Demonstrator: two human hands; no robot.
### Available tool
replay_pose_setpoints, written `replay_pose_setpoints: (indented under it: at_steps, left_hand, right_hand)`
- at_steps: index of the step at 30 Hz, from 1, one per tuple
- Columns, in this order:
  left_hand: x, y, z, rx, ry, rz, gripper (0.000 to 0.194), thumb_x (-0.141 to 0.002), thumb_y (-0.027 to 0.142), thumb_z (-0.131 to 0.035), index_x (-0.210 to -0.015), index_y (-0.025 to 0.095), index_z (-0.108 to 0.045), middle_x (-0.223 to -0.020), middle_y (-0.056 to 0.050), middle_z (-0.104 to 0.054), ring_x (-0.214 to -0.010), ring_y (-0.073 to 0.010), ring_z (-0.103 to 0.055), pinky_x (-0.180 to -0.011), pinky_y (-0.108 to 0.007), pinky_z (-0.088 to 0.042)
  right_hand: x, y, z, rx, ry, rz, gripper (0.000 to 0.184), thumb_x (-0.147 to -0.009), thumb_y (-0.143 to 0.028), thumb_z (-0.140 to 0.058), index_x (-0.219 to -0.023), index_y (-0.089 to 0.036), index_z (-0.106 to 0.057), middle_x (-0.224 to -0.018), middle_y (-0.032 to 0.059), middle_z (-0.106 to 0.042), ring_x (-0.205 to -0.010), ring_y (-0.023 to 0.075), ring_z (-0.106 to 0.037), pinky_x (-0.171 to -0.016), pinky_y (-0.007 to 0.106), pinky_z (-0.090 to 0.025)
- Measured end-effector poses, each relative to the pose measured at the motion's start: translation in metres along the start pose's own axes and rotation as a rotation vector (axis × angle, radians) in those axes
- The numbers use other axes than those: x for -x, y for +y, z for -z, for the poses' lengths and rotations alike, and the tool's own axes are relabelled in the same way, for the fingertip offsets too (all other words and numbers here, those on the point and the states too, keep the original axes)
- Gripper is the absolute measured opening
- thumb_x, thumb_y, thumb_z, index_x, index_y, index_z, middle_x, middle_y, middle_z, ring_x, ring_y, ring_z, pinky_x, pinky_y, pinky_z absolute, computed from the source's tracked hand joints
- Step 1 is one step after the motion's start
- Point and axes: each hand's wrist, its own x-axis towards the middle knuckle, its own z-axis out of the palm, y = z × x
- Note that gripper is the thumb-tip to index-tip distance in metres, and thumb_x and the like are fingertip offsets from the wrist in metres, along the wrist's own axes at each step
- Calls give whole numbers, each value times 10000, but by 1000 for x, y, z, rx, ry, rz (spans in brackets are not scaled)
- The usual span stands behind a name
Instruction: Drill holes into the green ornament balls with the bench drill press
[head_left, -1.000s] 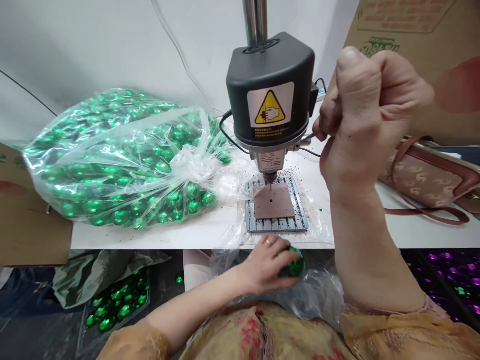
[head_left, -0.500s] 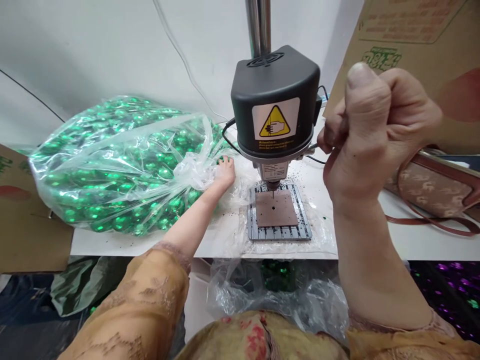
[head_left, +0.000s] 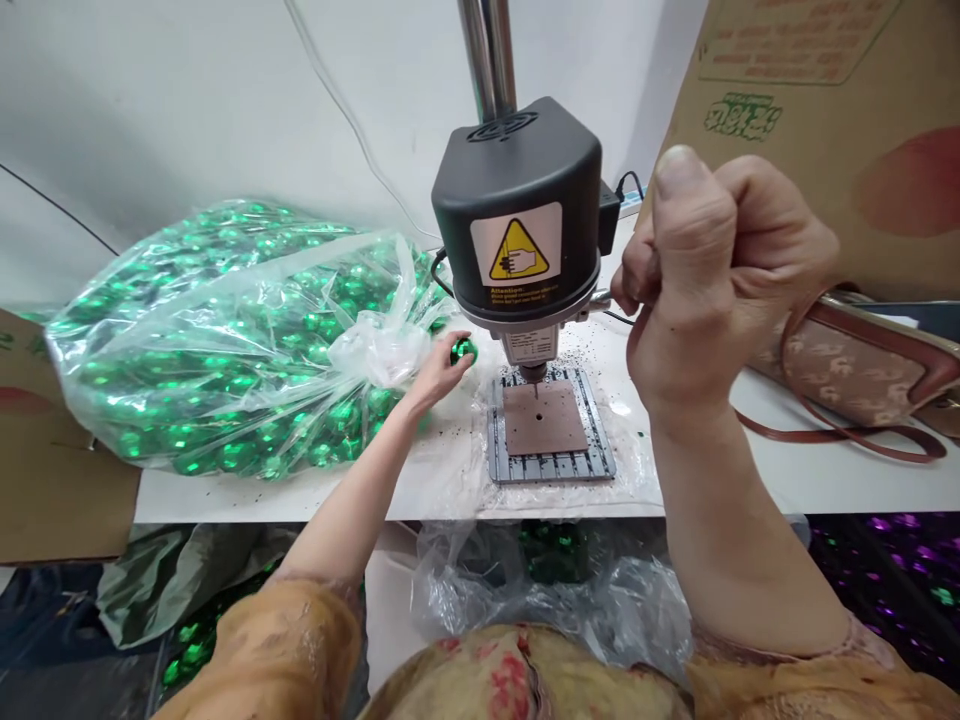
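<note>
Ball [head_left: 463, 351], green and shiny, now shows pinched in the left hand [head_left: 441, 370], near the knot [head_left: 381, 348] of the big clear bag [head_left: 202, 340]. A moment ago no whole ball showed there, so picking one up looks done. It is not on the brown pad [head_left: 559, 428] under the drill [head_left: 517, 185]. The right hand [head_left: 709, 270] is curled around the handle [head_left: 598, 302].
</note>
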Motion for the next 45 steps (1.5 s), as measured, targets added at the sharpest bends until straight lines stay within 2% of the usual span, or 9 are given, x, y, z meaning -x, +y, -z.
replay_pose_setpoints:
  at_steps: [3, 6, 10, 18, 22, 31, 39, 42, 45]
  left_hand:
    - [37, 13, -5, 380, -31, 189, 473, -857, 406, -719, -1282, 227, -617, -1083, -59, -718, -885, -187, -686, -753, -313, -560]
    - [65, 27, -18, 735, -3, 307, 502, -786, 417, -811, -1190, 223, -584, -1024, -37, -725, -826, -171, -715, -734, -300, -581]
    - [87, 39, -38, 922, 16, 351, 553, -711, 447, -909, -1068, 215, -556, -990, -25, -735, -827, -171, -733, -746, -305, -611]
    - [107, 34, -68, 834, 89, 320, 572, -742, 565, -888, -1084, 204, -606, -951, -10, -722, -756, -119, -678, -666, -232, -572]
    - [108, 27, -67, 818, 28, 300, 584, -764, 560, -876, -1167, 215, -633, -1015, -36, -735, -791, -148, -706, -672, -255, -570]
    - [130, 37, -62, 403, 29, -15, 641, -724, 310, -932, -1283, 247, -625, -1337, -105, -686, -1162, -242, -670, -1032, -374, -521]
    - [134, 46, -57, 299, 13, -100, 454, -748, 308, -906, -1149, 240, -704, -1269, -110, -681, -1238, -285, -630, -1047, -392, -509]
    - [149, 56, -60, 344, -78, -12, 439, -727, 320, -929, -1112, 229, -739, -1172, -96, -710, -1134, -262, -661, -1002, -370, -523]
    - [181, 71, -79, 555, -418, 316, 494, -693, 362, -963, -1108, 212, -739, -1021, -68, -736, -936, -207, -692, -865, -315, -556]
  right_hand:
    - [1, 0, 0, -12, 5, -13, 489, -927, -366, -583, -553, -185, -324, -561, -62, -337, -528, -28, -409, -549, 248, -308]
    - [1, 2, 0, -28, 4, 17, 472, -947, -334, -587, -585, -198, -317, -567, -56, -319, -518, -12, -396, -548, 239, -313]
    - [1, 4, 0, -34, 1, 50, 484, -953, -352, -606, -597, -198, -316, -559, -54, -314, -512, 4, -392, -552, 242, -324]
    - [2, 3, 3, -34, -24, 48, 460, -955, -361, -577, -624, -203, -298, -590, -60, -290, -486, -21, -385, -534, 213, -314]
    - [3, 3, 3, -35, -24, 30, 474, -945, -410, -594, -624, -203, -313, -589, -59, -284, -530, -4, -459, -564, 211, -371]
    - [4, 4, 3, -10, -14, 57, 461, -964, -372, -573, -649, -217, -274, -597, -57, -268, -490, 1, -377, -532, 228, -307]
    - [5, 3, 3, -8, -6, 17, 491, -938, -452, -605, -646, -224, -282, -603, -54, -272, -504, 16, -368, -548, 246, -321]
    - [3, 1, 0, -39, 7, 27, 516, -924, -450, -629, -632, -230, -266, -579, -66, -266, -499, 21, -309, -542, 257, -306]
    - [3, -4, -4, -58, -3, 26, 451, -950, -189, -573, -616, -234, -274, -562, -74, -264, -518, 32, -227, -542, 253, -323]
